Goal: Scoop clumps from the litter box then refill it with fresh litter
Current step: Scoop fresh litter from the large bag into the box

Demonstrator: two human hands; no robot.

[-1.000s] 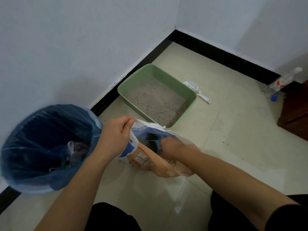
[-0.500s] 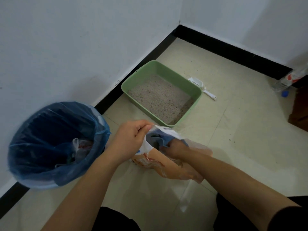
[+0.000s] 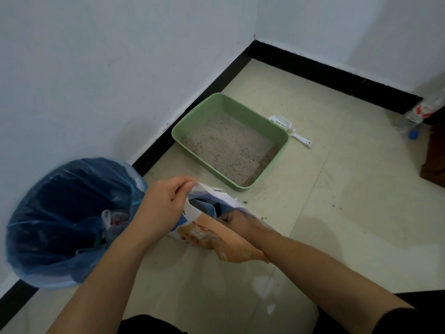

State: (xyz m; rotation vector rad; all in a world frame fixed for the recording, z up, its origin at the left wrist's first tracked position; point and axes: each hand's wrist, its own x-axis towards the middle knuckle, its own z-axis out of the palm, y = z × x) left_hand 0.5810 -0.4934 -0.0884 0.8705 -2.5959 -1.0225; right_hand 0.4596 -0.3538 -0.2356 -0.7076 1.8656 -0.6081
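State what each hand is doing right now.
Left hand: pinching top edge of the litter bag.
Right hand: inside the bag, fingers hidden; cannot tell.

Both hands (image 3: pixel 166 203) have drawn the litter bag (image 3: pixel 199 235) slightly back from the litter box (image 3: pixel 204 165).

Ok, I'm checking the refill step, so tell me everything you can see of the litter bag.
The litter bag is crinkled, plastic-looking, printed white, blue and orange. Its top is open, dark inside. It is tilted, between the blue-lined bin and green litter box. The left hand pinches its white top edge; the right hand is in the mouth, fingers hidden.
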